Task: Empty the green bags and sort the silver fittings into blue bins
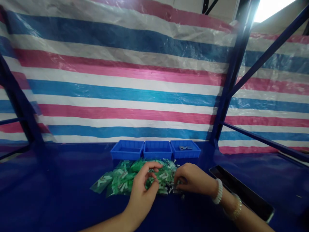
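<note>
My left hand [144, 190] hovers over the near side of a pile of green clear plastic bags [124, 175]. Its fingers are curled but apart, with nothing visible between them. At the pile's right end, my right hand [191, 178] points down with thumb and fingers drawn together. Its fingertips are among loose small silvery parts [164, 176], and whatever they pinch is too small to make out. More pale, narrow pieces show through the bags. A white bracelet [218, 191] and a yellowish one [236, 207] circle the right wrist and forearm.
Behind the pile stand three blue bins: left [127, 155], middle [158, 155] and right [185, 155]. Some silvery parts [185, 148] lie in the right bin. A dark, flat phone-like slab [241, 193] lies beside my right forearm. Blue metal posts [225, 93] flank the blue tabletop [72, 193].
</note>
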A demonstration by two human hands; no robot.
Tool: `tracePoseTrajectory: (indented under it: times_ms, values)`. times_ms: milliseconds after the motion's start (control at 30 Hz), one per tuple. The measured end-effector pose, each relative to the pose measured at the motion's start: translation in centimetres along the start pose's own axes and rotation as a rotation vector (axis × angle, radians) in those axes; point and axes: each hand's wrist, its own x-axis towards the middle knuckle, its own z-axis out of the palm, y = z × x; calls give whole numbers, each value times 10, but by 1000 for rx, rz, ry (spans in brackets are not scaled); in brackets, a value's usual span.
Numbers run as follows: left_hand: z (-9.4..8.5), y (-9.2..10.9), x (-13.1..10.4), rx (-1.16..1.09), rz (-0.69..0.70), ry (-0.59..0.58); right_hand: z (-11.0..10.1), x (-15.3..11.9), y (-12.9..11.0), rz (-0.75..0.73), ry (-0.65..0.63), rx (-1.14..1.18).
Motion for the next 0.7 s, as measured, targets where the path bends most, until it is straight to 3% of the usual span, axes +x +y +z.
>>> tracePoseTrajectory:
  times_ms: [267, 533, 633, 700]
  values:
    - [0, 1, -1, 4, 21, 0, -5, -10, -8, 45, -68, -26]
    - [-5, -2, 7, 2, 24, 63, 11, -9, -19, 37, -49, -78]
    - [-5, -1, 8, 19, 1, 85, 11, -7, -21, 0, 43, 55]
    - [-4, 2, 7, 41, -28, 74, 8, -7, -20, 9, 118, 263]
